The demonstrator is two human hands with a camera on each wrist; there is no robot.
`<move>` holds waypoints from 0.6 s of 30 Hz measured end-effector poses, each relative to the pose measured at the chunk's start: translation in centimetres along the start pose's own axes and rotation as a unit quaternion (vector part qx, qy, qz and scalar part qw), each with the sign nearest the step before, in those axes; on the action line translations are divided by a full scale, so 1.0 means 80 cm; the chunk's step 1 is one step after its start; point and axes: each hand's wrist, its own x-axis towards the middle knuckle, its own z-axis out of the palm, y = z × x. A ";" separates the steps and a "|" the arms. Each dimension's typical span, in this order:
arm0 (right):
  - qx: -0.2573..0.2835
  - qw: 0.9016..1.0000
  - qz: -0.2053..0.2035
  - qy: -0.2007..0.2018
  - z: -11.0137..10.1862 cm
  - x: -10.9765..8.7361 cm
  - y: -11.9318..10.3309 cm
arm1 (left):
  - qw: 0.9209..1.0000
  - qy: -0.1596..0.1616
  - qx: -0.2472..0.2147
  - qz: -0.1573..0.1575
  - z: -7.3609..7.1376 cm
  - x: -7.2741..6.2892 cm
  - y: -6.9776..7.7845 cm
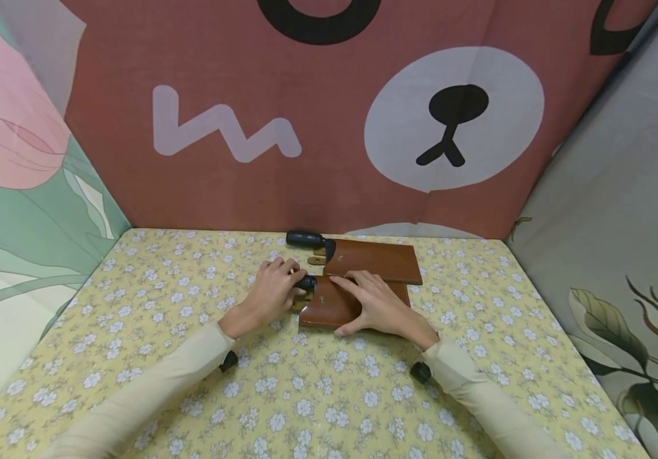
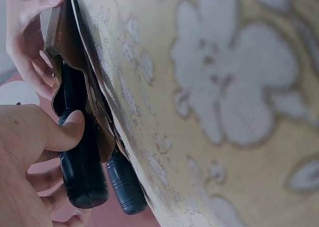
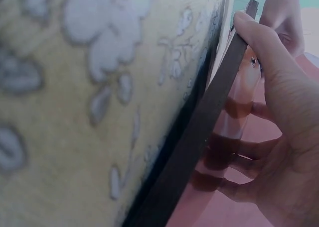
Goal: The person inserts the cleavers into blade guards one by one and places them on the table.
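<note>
A brown leather sheath [image 1: 321, 312] lies flat on the flowered cloth, with stitched edges and a metal snap. Out of its left end sticks the ribbed black handle of a knife [image 2: 83, 174]; the blade is hidden inside the leather. My left hand [image 1: 273, 290] grips this handle, thumb on one side and fingers curled round the other. Across the sheath spreads my right hand [image 1: 383, 307], thumb at the near edge and bent fingertips on the upper face, holding it. Right behind lies a second brown sheath [image 1: 375, 260] with another black handle [image 1: 304, 239], touched by neither hand.
A yellow flowered cloth [image 1: 306, 408] covers the table. Close behind the far sheath rises a reddish-brown curtain [image 1: 317, 191] with a bear's face. Printed hangings close off the left and right sides.
</note>
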 end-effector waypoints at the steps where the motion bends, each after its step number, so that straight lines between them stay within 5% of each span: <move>1: 0.000 1.000 0.000 -0.001 0.000 0.001 0.000 | 1.000 -0.001 -0.002 -0.002 0.000 0.000 0.000; 18: 0.012 0.998 0.020 -0.052 -0.003 0.006 0.000 | 0.996 -0.067 -0.039 -0.039 0.008 0.007 -0.008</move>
